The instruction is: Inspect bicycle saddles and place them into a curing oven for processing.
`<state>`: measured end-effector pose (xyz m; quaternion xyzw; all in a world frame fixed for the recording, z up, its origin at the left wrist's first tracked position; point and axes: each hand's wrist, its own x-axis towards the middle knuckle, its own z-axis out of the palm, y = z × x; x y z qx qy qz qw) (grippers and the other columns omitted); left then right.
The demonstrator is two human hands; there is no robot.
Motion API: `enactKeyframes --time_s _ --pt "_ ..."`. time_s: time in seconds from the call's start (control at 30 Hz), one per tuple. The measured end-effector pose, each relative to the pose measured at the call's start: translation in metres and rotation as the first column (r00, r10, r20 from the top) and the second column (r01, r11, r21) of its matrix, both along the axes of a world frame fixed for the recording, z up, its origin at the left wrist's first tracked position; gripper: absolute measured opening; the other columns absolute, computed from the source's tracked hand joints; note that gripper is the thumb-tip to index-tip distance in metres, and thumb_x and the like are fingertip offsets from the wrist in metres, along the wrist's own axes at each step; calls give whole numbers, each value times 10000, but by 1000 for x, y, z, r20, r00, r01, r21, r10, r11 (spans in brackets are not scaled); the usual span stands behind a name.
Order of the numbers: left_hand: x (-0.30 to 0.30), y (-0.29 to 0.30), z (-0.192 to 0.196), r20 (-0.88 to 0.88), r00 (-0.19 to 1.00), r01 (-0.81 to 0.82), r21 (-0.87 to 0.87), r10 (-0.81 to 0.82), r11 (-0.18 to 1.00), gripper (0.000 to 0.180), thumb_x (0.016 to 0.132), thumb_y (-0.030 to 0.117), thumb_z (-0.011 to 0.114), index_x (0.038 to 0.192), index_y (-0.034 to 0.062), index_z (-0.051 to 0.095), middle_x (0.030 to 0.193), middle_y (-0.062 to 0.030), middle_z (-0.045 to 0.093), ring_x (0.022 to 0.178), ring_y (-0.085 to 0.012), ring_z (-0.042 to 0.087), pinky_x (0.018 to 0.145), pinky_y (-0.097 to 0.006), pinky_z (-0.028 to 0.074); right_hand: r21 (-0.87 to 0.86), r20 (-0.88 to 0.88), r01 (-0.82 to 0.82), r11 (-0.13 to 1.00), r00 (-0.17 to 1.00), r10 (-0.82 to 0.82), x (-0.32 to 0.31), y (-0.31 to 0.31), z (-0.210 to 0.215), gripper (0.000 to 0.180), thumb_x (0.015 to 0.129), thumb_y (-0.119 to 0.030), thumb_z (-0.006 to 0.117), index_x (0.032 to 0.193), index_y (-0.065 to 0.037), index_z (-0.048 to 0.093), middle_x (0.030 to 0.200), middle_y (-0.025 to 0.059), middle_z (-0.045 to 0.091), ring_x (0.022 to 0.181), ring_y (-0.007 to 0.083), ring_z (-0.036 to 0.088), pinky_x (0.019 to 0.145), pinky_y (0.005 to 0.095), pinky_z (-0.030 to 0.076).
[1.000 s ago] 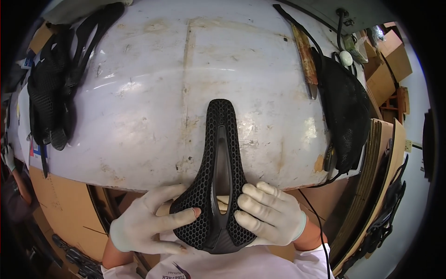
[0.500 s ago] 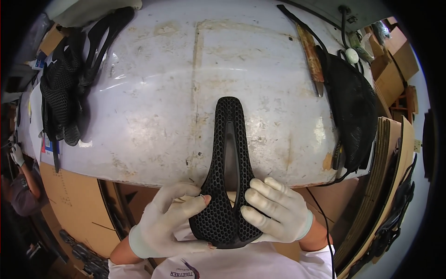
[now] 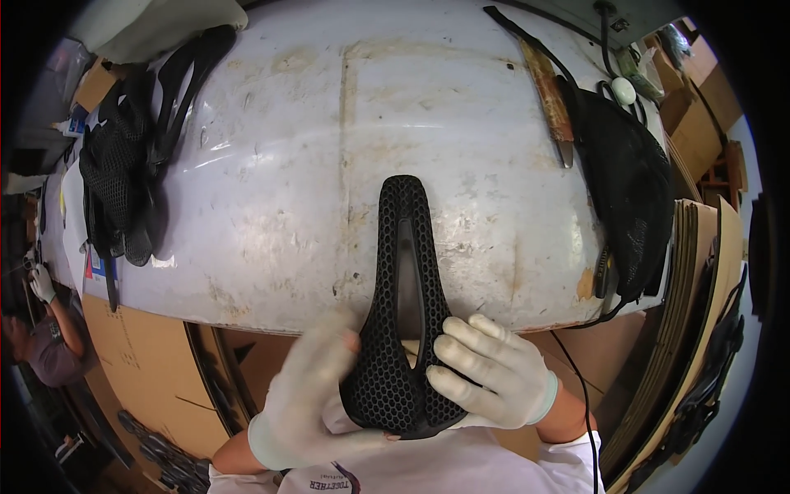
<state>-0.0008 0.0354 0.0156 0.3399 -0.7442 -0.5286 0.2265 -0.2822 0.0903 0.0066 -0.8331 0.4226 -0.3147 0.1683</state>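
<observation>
A black bicycle saddle (image 3: 403, 247) with a honeycomb lattice top and a long centre slot lies nose-away over the near edge of the scuffed white table (image 3: 329, 148). My right hand (image 3: 492, 372), in a white glove, grips the saddle's wide rear on its right side. My left hand (image 3: 309, 391), also gloved and blurred, lies against the rear's left side and underside.
Several black lattice saddles are piled at the table's left end (image 3: 123, 181) and more at its right end (image 3: 625, 189). A rusty flat tool (image 3: 550, 99) lies at the back right. Cardboard boxes (image 3: 140, 362) stand below; another person (image 3: 45, 337) works at far left.
The saddle has shifted slightly right. My left hand has moved, its fingers now raised along the saddle's left rear edge. My right hand keeps its grip.
</observation>
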Motion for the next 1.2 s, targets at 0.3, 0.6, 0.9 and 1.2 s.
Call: enactKeyframes --time_s 0.3,0.6,0.9,1.2 --pt "-5 -2 4 91 994 60 -23 -58 998 1050 705 428 945 1551 62 442 1405 -267 572 1344 -473 514 1119 -570 370 22 15 11 1000 1000 -11 0 3 -3 340 815 -129 636 1125 -14 717 1183 183 684 1142 354 680 977 449 559" --pt "-8 15 -13 -477 840 -110 319 259 941 969 648 150 1000 1485 61 519 1384 -255 562 1273 -367 596 1075 -502 453 -23 63 17 1000 998 -15 2 1 -8 347 766 -160 678 1077 -6 687 1099 189 675 1033 373 679 880 458 564" --pt "16 -3 -21 -168 986 0 73 12 997 731 660 275 972 1308 56 714 1412 -281 554 1299 -453 574 1101 -548 443 22 60 15 1000 998 -17 3 4 -8 344 786 -154 663 1101 -18 697 1140 179 673 1091 369 671 928 460 557" --pt "12 -13 2 29 998 62 -114 -59 991 670 649 341 963 1234 89 756 1360 -245 584 1249 -445 587 1054 -517 480 17 7 -11 1000 1000 11 2 5 -7 386 792 -172 667 1136 -6 719 1186 208 679 1130 379 675 965 474 554"
